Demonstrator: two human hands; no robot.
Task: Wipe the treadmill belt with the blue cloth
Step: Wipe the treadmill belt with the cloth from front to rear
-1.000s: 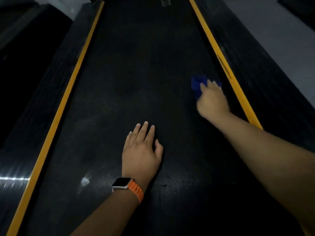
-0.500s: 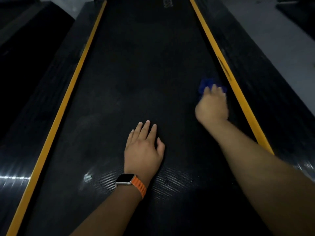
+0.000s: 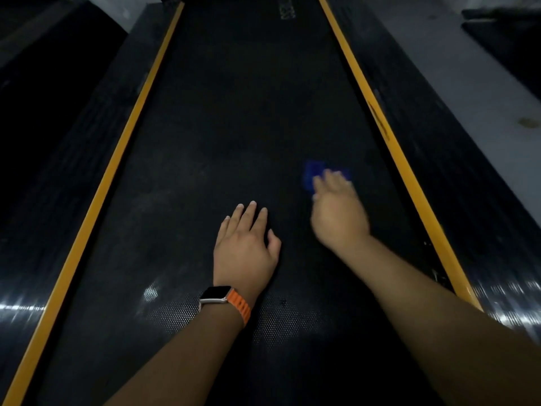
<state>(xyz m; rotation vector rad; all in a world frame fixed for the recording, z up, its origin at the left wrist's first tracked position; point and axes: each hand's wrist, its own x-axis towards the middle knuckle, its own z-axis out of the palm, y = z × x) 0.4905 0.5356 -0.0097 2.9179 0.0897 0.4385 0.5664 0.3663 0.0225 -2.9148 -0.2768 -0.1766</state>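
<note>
Right hand (image 3: 339, 212), fingers outstretched, presses blue cloth (image 3: 311, 171) to treadmill belt (image 3: 234, 112), right of centre; left hand (image 3: 244, 247) lies flat at centre, holding nothing. Yellow stripes (image 3: 123, 148) flank the belt.

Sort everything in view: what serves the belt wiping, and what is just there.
Job: blue cloth; treadmill belt; right hand, pressing the cloth; left hand, flat on the belt.
Just there: yellow edge strips; black side rails; watch with orange strap; grey floor.
</note>
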